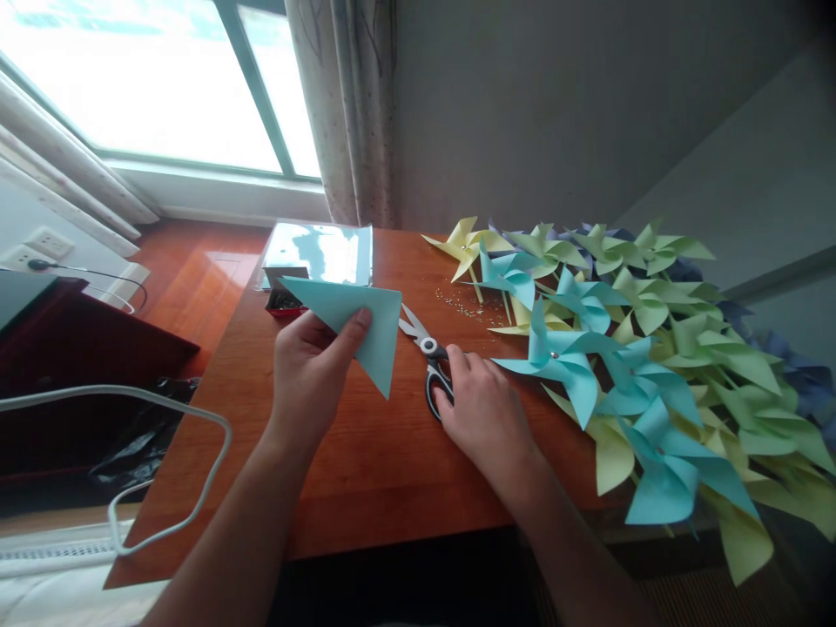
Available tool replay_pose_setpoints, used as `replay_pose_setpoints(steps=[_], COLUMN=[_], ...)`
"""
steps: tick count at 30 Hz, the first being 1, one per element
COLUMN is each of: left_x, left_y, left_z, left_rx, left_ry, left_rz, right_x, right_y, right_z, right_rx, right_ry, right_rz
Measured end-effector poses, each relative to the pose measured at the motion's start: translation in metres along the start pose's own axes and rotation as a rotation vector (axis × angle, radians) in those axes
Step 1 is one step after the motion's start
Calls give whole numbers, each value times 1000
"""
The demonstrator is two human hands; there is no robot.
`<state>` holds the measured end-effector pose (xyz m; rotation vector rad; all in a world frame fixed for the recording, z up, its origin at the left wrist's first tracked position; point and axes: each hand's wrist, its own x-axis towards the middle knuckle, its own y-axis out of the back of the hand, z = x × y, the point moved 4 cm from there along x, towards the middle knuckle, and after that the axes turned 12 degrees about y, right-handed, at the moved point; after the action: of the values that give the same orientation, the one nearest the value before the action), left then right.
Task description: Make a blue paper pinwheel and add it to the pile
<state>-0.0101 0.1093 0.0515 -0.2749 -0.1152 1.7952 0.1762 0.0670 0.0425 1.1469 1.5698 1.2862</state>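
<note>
My left hand (310, 370) pinches a light-blue paper sheet folded into a triangle (362, 324) and holds it above the wooden table (366, 470). My right hand (480, 405) rests on the table with its fingers on the black handles of a pair of scissors (428, 353). The scissors lie flat, their blades pointing toward the far left. Right of my right hand lies a heap of paper pinwheels (640, 366) in blue, green and yellow.
A stack of blue paper sheets (320, 252) lies at the table's far edge, with a small red box (284, 303) in front of it. Small scraps (461, 305) are scattered near the pinwheels. A white cable (163, 401) loops at the left; window and curtain stand behind.
</note>
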Motion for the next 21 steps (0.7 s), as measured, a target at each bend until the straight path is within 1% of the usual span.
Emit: replay_pose_setpoints(steps=[4,10,17,21], left_x=[-2,-3,-3,-2], left_y=[-2,-2,-2,-3], left_z=[2,3,1,-1], left_rx=[3,16,67,87], left_ry=[26,16,22,23], left_rz=[-45,-38,-42,-33], right_x=[-2,-3,-10,-14], right_y=[-1,-4,-9,-12], right_z=[-5,-7,1,2], right_rx=[-16,-21,11,40], right_ry=[41,48,12,22], right_rz=[8,27,63,100])
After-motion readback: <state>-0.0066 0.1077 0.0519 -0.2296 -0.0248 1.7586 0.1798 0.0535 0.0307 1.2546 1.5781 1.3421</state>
